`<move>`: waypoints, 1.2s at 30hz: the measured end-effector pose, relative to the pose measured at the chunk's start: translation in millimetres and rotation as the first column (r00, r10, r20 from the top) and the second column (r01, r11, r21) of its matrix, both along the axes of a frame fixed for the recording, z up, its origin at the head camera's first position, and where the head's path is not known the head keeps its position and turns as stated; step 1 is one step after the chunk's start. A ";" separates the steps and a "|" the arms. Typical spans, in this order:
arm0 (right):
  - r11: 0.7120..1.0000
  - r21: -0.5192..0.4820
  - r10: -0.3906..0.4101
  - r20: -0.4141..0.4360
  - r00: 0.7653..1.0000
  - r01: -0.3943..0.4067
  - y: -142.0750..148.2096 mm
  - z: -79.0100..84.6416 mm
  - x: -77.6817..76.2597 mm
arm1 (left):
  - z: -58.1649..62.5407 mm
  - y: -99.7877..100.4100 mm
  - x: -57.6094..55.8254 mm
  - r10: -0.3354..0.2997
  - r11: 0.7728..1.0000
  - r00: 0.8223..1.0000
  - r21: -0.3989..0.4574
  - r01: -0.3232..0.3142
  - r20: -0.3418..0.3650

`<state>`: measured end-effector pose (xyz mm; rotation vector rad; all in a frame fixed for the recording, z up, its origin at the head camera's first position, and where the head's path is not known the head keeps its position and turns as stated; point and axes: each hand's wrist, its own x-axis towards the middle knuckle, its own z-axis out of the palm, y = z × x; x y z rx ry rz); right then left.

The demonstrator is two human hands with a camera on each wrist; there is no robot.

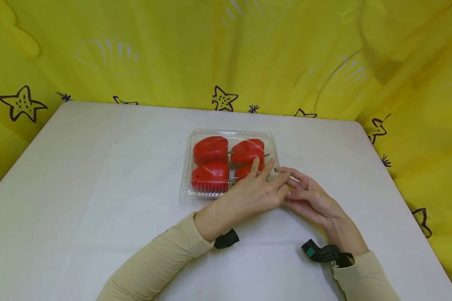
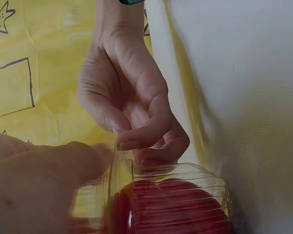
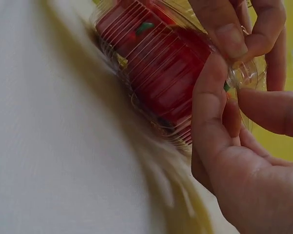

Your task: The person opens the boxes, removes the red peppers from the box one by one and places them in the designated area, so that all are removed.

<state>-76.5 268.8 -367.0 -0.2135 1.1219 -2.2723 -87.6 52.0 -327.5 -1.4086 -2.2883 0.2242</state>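
Observation:
A clear plastic clamshell container (image 1: 233,133) with red bell peppers (image 1: 211,150) inside sits on the table, its lid down over them. My left hand (image 1: 254,190) reaches across its front right part, two fingers spread over the lid. In the right wrist view, thumb and a finger of that left hand (image 3: 234,29) pinch the container's corner. From the right side, my right hand (image 1: 310,200) grips the rim at the same corner, thumb and bent fingers on the edge, as the left wrist view also shows. The hands partly cover one pepper.
A white cloth covers the table (image 1: 98,167). Yellow curtains (image 1: 173,54) with starfish and shell drawings hang behind it and along both sides. Each wrist wears a black strap; the right strap (image 1: 325,253) shows a green patch.

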 end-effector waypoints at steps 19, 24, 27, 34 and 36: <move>0.978 0.198 -0.047 -0.072 0.996 0.061 -5.9 12.1 1.1 | 10.8 -8.9 -2.1 0.021 0.985 0.960 0.159 -0.068 0.280; 0.960 0.265 -0.074 -0.070 0.995 0.090 -3.4 13.0 1.6 | 16.7 -12.5 -0.8 0.190 0.978 0.928 0.018 -0.207 0.320; 0.950 0.294 -0.083 -0.074 0.994 0.102 -0.7 13.2 1.5 | 21.4 -16.2 -1.3 0.282 0.959 0.899 -0.057 -0.279 0.336; 0.948 0.304 -0.072 -0.078 0.994 0.092 3.3 12.8 0.3 | 26.2 -23.6 -2.9 0.292 0.954 0.881 -0.045 -0.297 0.372; 0.945 0.313 -0.079 -0.072 0.994 0.097 3.5 13.3 0.3 | 26.5 -25.2 -3.2 0.280 0.956 0.878 -0.029 -0.292 0.388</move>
